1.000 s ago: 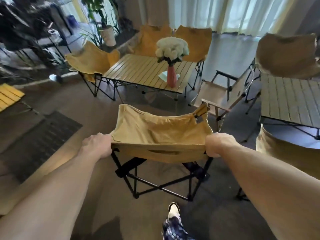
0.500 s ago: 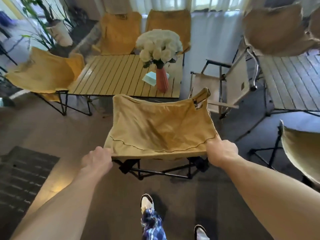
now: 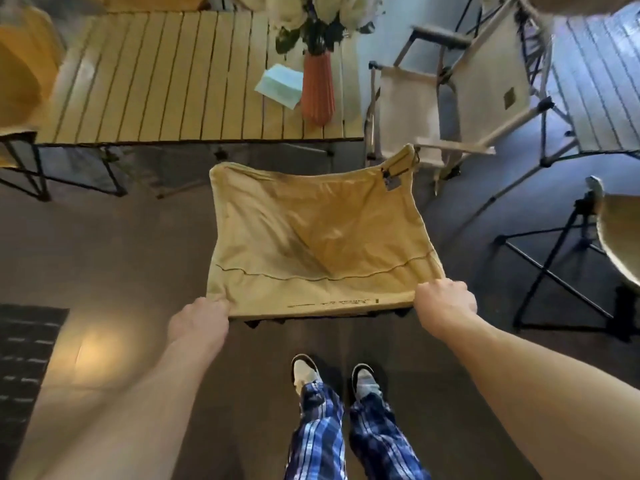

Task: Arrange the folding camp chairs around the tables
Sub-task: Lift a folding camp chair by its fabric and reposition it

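Your left hand [image 3: 199, 318] and right hand [image 3: 445, 301] each grip a near corner of the tan camp chair [image 3: 318, 240] — fingers curled into the fabric — just short of the slatted tabletop [image 3: 173, 81].

Four fabric camp chairs show: a tan one [image 3: 318, 237] near centre, a yellow one [image 3: 24, 64] far left, a white one [image 3: 450, 95] far right, a tan one [image 3: 620, 237] right. Two slatted tables [image 3: 166, 88] [image 3: 602, 81], one orange vase [image 3: 317, 88], two hands [image 3: 199, 318] [image 3: 445, 303], two shoes [image 3: 304, 372] [image 3: 365, 379].
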The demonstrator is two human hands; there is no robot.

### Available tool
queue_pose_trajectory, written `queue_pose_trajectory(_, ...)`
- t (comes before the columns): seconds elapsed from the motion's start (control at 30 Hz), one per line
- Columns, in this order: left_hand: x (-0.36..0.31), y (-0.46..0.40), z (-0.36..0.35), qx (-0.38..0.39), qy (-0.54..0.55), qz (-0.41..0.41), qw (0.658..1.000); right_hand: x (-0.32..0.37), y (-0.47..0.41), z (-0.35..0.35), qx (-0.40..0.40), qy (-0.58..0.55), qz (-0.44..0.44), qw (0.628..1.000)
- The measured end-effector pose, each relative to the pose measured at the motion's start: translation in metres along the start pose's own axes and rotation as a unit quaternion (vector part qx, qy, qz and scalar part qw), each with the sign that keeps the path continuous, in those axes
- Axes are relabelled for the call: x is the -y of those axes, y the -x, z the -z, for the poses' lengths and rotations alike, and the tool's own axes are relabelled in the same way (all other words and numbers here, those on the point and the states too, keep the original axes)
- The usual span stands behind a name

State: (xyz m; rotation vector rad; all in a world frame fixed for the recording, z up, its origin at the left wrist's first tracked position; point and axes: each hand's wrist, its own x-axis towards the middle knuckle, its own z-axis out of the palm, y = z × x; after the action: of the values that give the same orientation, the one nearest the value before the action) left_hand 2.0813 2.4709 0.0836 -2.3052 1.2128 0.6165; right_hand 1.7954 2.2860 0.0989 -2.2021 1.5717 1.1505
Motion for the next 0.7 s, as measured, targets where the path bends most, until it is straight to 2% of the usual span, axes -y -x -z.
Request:
queue_pose_trajectory(0.13, -0.011, 0.002, -0.04, 0.062, -0.011, -0.02, 0.998, 0.013, -0.005, -0.049, 0.05, 0.031, 0.029, 0.998)
queue_pose_trajectory(0.27, -0.017, 0.004, -0.054, 0.056, 0.004, -0.018, 0.998, 0.005, -0.007, -0.069, 0.048, 0.06, 0.038, 0.996)
queue_pose_trajectory(0.6, -0.02, 0.019, -0.06, 0.054, -0.048, 0.014, 0.997, 0.0, -0.006, -0.067, 0.021, 0.052, 0.095, 0.994)
queue_pose_trajectory(0.7, -0.018, 0.02, -0.066, 0.05, -0.023, 0.023, 0.998, 0.0, -0.005, -0.065, 0.037, 0.064, 0.101, 0.992)
